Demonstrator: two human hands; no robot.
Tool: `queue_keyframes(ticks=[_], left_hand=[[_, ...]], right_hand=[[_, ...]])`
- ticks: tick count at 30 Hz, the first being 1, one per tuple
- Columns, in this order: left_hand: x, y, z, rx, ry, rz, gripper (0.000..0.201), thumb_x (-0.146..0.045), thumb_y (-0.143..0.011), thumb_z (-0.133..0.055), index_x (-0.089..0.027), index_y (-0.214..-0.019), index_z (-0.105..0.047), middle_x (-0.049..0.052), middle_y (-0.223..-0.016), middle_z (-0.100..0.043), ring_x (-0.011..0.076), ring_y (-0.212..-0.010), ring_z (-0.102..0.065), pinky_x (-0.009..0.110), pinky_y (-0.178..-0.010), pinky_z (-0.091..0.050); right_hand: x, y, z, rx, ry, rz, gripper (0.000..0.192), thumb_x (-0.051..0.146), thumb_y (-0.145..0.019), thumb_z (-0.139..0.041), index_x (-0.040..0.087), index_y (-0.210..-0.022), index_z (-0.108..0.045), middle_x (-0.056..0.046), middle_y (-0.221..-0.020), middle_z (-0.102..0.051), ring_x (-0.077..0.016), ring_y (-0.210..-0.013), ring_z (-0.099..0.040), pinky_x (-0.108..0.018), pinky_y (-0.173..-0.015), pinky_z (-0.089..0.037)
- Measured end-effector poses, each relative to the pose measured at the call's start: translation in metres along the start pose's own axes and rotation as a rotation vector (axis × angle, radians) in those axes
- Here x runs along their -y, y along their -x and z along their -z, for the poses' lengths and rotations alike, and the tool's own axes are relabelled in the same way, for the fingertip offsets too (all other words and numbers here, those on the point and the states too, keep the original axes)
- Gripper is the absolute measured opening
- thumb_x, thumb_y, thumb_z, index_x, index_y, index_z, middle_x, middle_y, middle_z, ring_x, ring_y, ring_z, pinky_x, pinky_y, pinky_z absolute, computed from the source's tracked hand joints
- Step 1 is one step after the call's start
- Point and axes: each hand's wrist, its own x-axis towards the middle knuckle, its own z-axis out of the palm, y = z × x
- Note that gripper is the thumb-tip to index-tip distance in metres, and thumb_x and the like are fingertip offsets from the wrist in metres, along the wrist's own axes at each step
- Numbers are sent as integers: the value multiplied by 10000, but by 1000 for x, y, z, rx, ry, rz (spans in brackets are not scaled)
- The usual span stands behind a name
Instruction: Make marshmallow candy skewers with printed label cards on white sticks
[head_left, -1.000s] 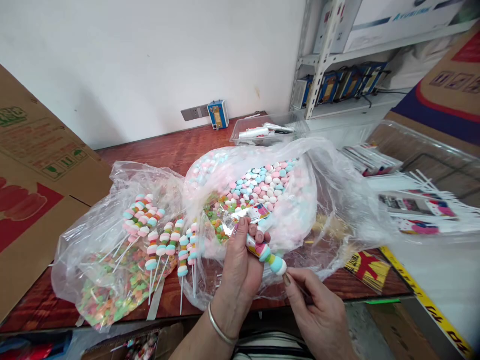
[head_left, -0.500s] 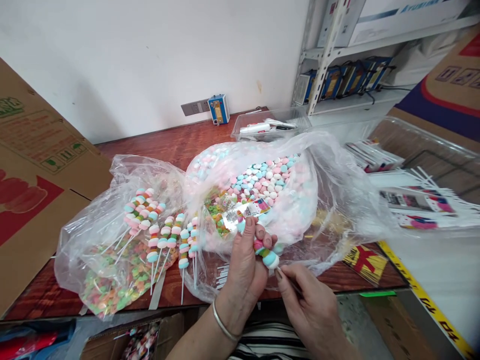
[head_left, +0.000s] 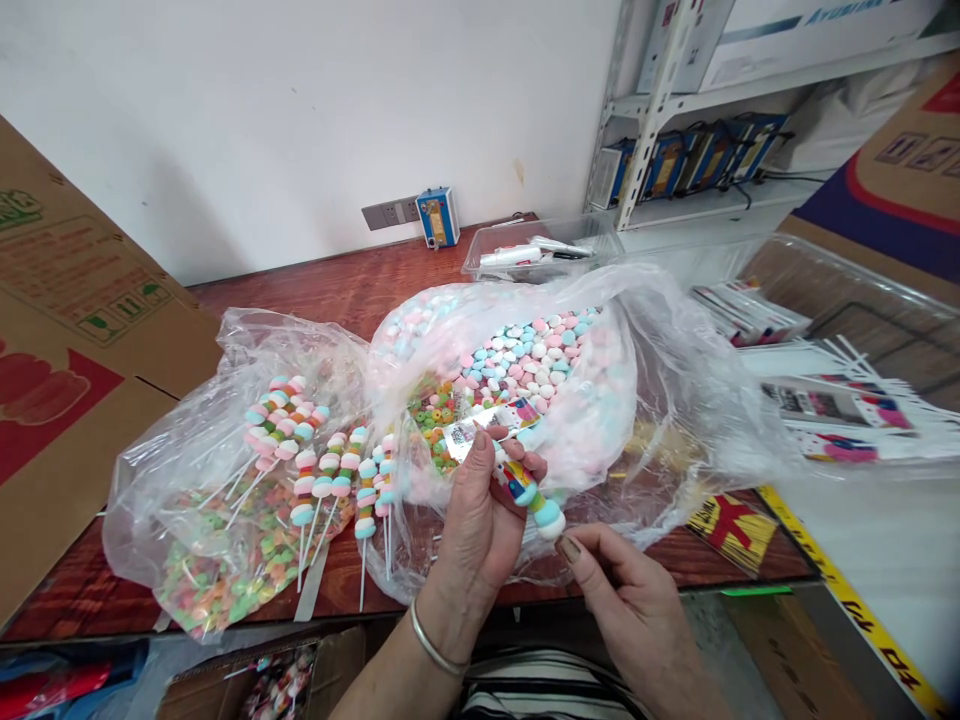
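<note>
My left hand [head_left: 480, 515] is closed around a marshmallow candy skewer [head_left: 549, 518], with pastel marshmallows and coloured gummy rings. A printed clear wrapper [head_left: 466, 436] reaches past my left fingers and partly covers the skewer. At the skewer's lower end my right hand [head_left: 630, 600] pinches with thumb and forefinger; the stick there is hidden by the fingers. Behind my hands lies an open plastic bag of pastel marshmallows [head_left: 536, 355], with gummy rings [head_left: 433, 425] at its left. Several finished candy skewers [head_left: 330, 468] rest on the bag to the left.
A bag of gummy rings [head_left: 225, 580] lies front left beside a cardboard box [head_left: 90, 330]. On the right are printed wrappers and white sticks [head_left: 862, 420]. A clear tray [head_left: 540, 245] with pens stands behind. Below the table edge is an open box of candies [head_left: 281, 685].
The skewer and both hands have shifted slightly; more of the printed wrapper now shows along the skewer, and my left fingers have opened a little around it.
</note>
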Motion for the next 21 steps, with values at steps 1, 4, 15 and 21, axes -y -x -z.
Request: queue_keyframes(ticks=[1,4,15,21], left_hand=[[1,1,0,13,-15,1,208,-318,-818,-704,-164,-946,-648,3,-768,-619,117,-720,-618,281,-790,-528],[2,6,1,77,-124,5,321,-214,-780,-738,-197,-1077,-618,15,-876,-663,145,-824,-653,322,-881,-507],[-1,4,4,91,-115,40,312,-267,-768,-753,-186,-1048,-643,47,-959,-710,217,-964,-682,415,-995,-467],[-1,0,2,143,-33,62,262,-291,-772,-754,-195,-990,-646,-29,-744,-593,115,-713,-615,322,-847,-519]], right_hand=[[-1,0,1,2,-15,-19,293,404,-930,-533,208,-733,-626,33,-575,-555,-130,-510,-502,-204,-472,-408],[-3,-1,3,-18,-22,-50,300,416,-926,-538,203,-735,-628,40,-555,-526,-124,-487,-469,-204,-445,-381],[3,1,4,-118,93,112,206,326,-911,-578,210,-758,-655,36,-610,-626,-120,-526,-557,-194,-522,-439],[2,0,5,33,-29,-7,301,400,-936,-524,205,-736,-637,25,-585,-588,-133,-520,-541,-206,-469,-437]])
